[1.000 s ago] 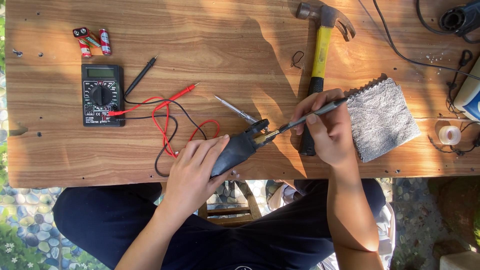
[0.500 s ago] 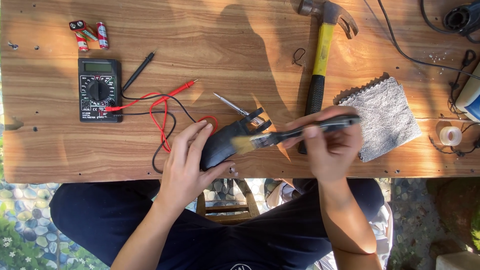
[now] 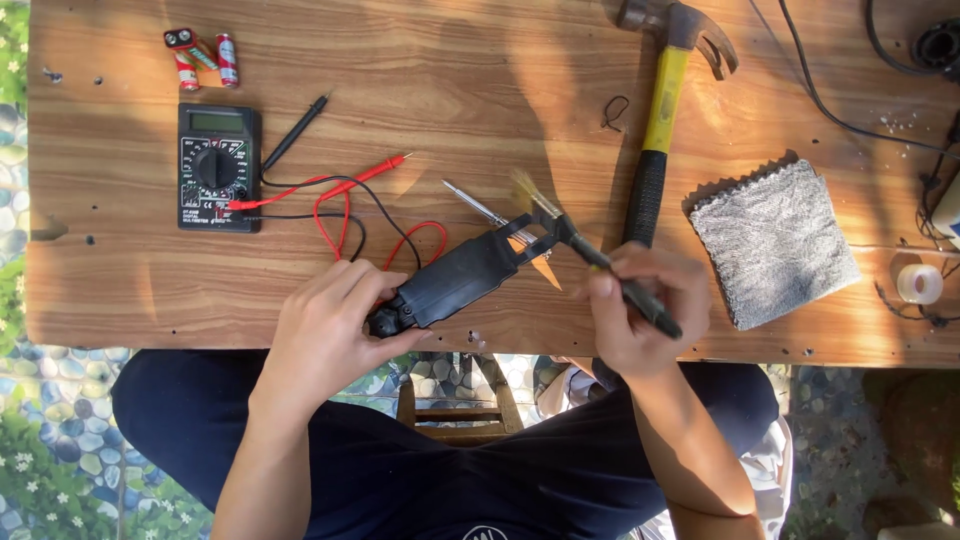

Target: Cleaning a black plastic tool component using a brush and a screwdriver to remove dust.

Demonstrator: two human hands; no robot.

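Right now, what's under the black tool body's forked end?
A slim metal screwdriver lies on the wooden table, its shaft running under the black forked tool body. Its handle end is covered.

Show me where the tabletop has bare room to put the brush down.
Bare wood lies between the black multimeter and the yellow-handled hammer, along the far edge. A smaller patch sits below the multimeter. Crowded: the red and black probe leads, and around the grey cloth.

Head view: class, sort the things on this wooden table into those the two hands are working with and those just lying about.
In use:
black tool body, in left hand
small brush, in right hand

Lying about:
multimeter
batteries
hammer
grey cloth
tape roll
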